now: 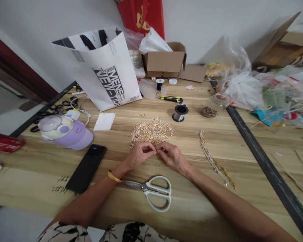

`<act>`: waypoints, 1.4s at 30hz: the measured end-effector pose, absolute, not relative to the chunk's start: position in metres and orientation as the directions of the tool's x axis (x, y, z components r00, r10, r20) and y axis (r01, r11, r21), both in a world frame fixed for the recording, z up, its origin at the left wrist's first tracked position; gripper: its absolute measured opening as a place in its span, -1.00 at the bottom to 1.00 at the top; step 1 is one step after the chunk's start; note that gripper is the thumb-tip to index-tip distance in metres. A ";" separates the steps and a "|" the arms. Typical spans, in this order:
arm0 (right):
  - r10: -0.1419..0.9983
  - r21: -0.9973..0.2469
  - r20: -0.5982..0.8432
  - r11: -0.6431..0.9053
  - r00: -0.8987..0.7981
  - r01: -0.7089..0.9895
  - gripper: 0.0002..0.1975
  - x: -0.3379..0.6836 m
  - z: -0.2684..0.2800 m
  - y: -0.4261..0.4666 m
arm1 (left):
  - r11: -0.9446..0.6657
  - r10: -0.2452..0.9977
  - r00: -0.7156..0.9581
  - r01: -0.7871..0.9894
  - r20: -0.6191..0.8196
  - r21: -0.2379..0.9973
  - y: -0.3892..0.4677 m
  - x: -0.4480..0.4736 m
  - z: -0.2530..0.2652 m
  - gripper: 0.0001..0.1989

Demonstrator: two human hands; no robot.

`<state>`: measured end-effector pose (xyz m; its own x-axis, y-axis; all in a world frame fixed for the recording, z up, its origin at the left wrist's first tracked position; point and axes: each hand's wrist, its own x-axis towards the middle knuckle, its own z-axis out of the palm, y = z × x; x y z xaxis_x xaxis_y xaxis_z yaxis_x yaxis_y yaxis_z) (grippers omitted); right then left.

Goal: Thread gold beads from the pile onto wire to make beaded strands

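My left hand point(140, 154) and my right hand point(172, 155) meet fingertip to fingertip at the near edge of a loose pile of small gold and clear beads point(151, 130). Both hands are closed in a pinch. Whatever sits between the fingertips is too small to make out. Just below them, scissors point(156, 193) with pale handles lie on the wooden table point(192, 205), blades pointing left beside my left wrist. To the right of my right hand lie silver and gold chain strands point(212, 158). Behind the bead pile stands a spool of thin wire point(179, 113).
A black phone point(86, 168) and a purple-and-white device point(67, 131) lie at the left. Farther back are a white bag point(108, 70), a cutter knife point(170, 98), a cardboard box point(165, 62) and a jar point(213, 106) of dark beads. Plastic bags point(244, 87) crowd the right.
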<state>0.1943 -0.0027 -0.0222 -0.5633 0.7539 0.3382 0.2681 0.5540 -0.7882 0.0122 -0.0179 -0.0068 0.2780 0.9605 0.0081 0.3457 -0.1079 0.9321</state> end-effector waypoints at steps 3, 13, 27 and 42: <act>0.774 -0.805 0.331 0.530 -0.539 0.267 -0.92 0.194 -0.022 -0.002 | -0.076 0.963 0.268 0.310 -0.011 0.948 -0.017 0.012 -0.007 -0.93; 0.838 -0.905 0.239 0.376 -0.490 0.201 -0.92 0.193 -0.023 -0.001 | -0.074 0.964 0.264 0.268 0.000 0.961 -0.015 0.011 -0.006 -0.91; 0.854 -0.948 0.150 0.268 -0.498 0.173 -0.89 0.193 -0.030 0.003 | -0.156 0.970 0.232 0.385 0.068 0.910 -0.019 0.015 -0.003 -0.96; 0.844 -0.969 0.075 0.186 -0.531 0.160 -0.88 0.194 -0.032 0.004 | -0.154 0.968 0.241 0.370 0.065 0.916 -0.019 0.014 -0.004 -0.93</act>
